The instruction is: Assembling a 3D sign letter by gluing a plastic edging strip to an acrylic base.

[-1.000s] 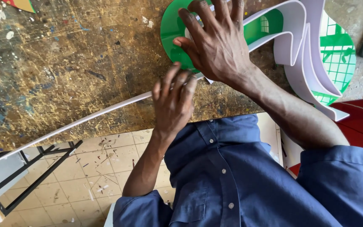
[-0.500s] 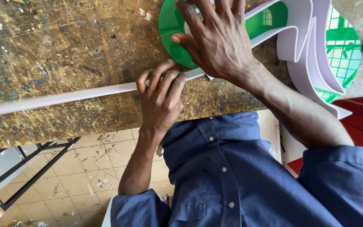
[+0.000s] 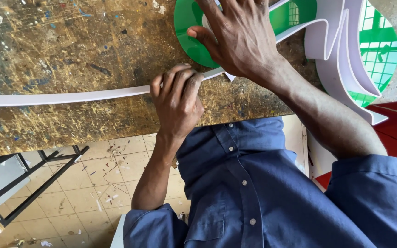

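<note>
On the scratched, paint-flecked desk [image 3: 70,46], a long white strip [image 3: 70,96] running from the far left edge of view across to a green panel [image 3: 187,27]; free along most of its length, meeting the panel's rounded rim just under the hands. Left hand [image 3: 176,98] closed over the strip near that meeting point, fingers [image 3: 180,80] curled down across it and thumb tucked out of sight, so gripping it rather than merely resting. Right hand [image 3: 242,39] laid flat and wide open on the panel, fingers spread, palm bearing down where strip and rim come together; holding nothing, only pressing. Further right, more white strip already bent into standing curved walls [image 3: 336,50] around the green shape. Below the desk edge, a blue buttoned shirt [image 3: 253,193], a tiled floor [image 3: 93,183] littered with scraps and a black metal frame [image 3: 33,183].

Judging by this, midway through fitting the strip to the panel's outline: right-hand side walled, the round left side bare. Any further wrap would seem to call for firm pressure at the joint and a slow, even bend of the loose length close against the curve – too sharp a pull and likely a kink or a gap; whether glue is in the seam, impossible to tell.
</note>
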